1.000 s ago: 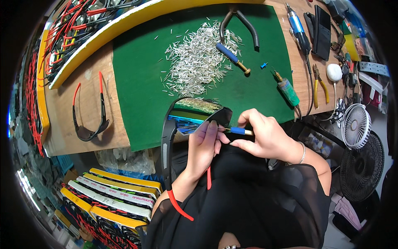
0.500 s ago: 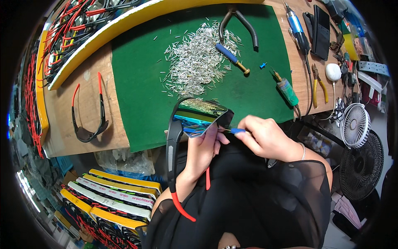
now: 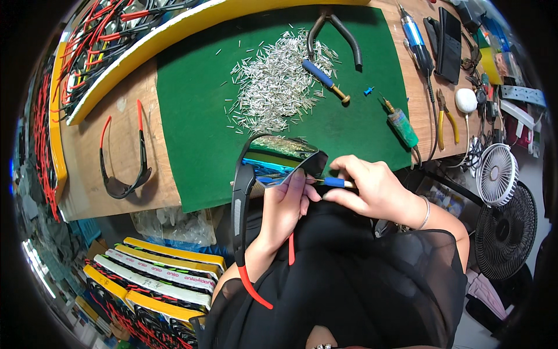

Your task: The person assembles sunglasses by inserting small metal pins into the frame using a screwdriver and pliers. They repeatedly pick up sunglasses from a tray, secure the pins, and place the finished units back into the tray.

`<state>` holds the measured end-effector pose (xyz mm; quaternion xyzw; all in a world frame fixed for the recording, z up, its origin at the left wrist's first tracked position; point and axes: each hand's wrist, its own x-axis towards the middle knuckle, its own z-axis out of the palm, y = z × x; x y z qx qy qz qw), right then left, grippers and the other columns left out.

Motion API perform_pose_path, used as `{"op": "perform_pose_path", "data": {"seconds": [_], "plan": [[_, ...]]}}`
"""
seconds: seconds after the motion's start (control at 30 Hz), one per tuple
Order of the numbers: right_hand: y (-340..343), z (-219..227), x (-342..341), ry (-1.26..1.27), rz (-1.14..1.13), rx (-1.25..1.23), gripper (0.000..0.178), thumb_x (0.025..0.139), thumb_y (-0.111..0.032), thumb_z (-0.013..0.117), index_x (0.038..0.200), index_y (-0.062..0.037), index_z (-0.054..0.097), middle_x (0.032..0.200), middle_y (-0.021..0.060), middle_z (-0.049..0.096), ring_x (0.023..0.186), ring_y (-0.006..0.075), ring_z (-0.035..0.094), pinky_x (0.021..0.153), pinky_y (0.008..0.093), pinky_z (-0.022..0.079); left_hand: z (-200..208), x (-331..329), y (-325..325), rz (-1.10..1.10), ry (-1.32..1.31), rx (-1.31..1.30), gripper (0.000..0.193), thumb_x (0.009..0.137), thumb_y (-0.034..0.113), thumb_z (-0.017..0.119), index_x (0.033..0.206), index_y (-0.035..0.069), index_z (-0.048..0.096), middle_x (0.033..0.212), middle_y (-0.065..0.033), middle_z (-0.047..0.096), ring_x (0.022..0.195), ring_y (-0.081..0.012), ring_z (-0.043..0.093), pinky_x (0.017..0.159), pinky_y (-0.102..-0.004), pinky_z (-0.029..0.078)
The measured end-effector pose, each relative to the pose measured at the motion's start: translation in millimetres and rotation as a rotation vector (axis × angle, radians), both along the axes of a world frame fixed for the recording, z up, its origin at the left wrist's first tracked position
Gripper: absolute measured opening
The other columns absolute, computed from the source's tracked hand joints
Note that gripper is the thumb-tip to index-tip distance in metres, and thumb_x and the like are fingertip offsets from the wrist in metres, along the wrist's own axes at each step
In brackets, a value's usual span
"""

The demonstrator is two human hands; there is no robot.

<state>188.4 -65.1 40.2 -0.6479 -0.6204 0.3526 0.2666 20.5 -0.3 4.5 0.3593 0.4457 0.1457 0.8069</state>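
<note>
My left hand (image 3: 285, 206) is closed around a pair of sunglasses (image 3: 238, 215) with a mirrored blue-green lens, black frame and red temple tips. One temple hangs down toward my lap. My right hand (image 3: 378, 192) has a small blue-handled screwdriver (image 3: 335, 182), its thumb and forefinger spread to either side of the handle and the rear end running into the hand. The thin shaft points left to the frame beside my left fingertips; the tip is hidden there. Just beyond the glasses, a heap of small silver pins (image 3: 273, 87) covers part of the green mat (image 3: 197, 116).
A second blue-handled screwdriver (image 3: 318, 74) and grey-handled pliers (image 3: 334, 35) lie by the heap. Rightward are a green-handled tool (image 3: 401, 125), yellow pliers (image 3: 446, 122) and fans (image 3: 498, 174). Another pair of sunglasses (image 3: 125, 186) rests at left, near a yellow-edged tray (image 3: 133, 49).
My right thumb and forefinger have spread apart, exposing more of the screwdriver's handle and its rear end. The sunglasses have shifted very slightly.
</note>
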Motion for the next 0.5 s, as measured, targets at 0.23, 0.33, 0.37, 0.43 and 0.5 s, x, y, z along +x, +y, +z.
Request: {"op": "perform_pose_path", "data": {"seconds": [0.23,0.33,0.37,0.43,0.5], "plan": [[-0.9,-1.8,0.6,-0.094,0.022,0.058,0.018,0.081,-0.018,0.059,0.082,-0.0022,0.05,0.065,0.0123,0.053,0.057,0.029,0.057,0.049,0.0366,0.046,-1.5,-0.1,-0.1,-0.002,0.019,-0.001,0.03,0.095,0.023,0.038,0.083,0.0,0.052,0.062,-0.0057,0.057,0.041,-0.0031,0.037,0.036,-0.0164,0.027],[-9.1,-10.4,5.3,-0.125,0.101,-0.009,0.022,0.078,-0.015,0.062,0.086,-0.0023,0.047,0.077,0.0132,0.053,0.062,0.0287,0.057,0.051,0.0361,0.046,-2.1,1.1,-0.9,0.002,0.004,-0.009,0.03,0.096,0.023,0.038,0.083,0.0,0.052,0.062,-0.0059,0.057,0.04,-0.0031,0.037,0.036,-0.0163,0.027],[-11.1,-13.2,6.8,-0.18,0.16,-0.039,0.025,0.076,-0.015,0.064,0.088,-0.0024,0.046,0.079,0.0132,0.053,0.063,0.0286,0.057,0.051,0.0359,0.047,-2.2,0.9,-0.7,0.001,0.003,-0.006,0.03,0.096,0.023,0.038,0.083,0.0,0.052,0.062,-0.0059,0.057,0.04,-0.0031,0.037,0.036,-0.0163,0.027],[-9.0,-11.3,3.3,-0.144,0.081,0.016,0.021,0.078,-0.016,0.062,0.082,-0.0023,0.047,0.072,0.0129,0.053,0.06,0.0293,0.057,0.05,0.0364,0.046,-2.5,0.7,-0.2,-0.002,-0.001,0.0,0.03,0.096,0.023,0.038,0.084,0.0,0.052,0.062,-0.006,0.057,0.04,-0.0031,0.037,0.036,-0.0163,0.027],[-2.0,-1.7,0.2,-0.106,0.005,0.046,0.019,0.081,-0.016,0.059,0.075,-0.0021,0.049,0.063,0.0124,0.053,0.056,0.0298,0.056,0.049,0.0369,0.046,-2.5,0.3,-0.6,0.002,0.007,-0.002,0.03,0.096,0.023,0.038,0.084,0.0,0.052,0.062,-0.006,0.057,0.04,-0.0031,0.037,0.036,-0.0163,0.027]]}}
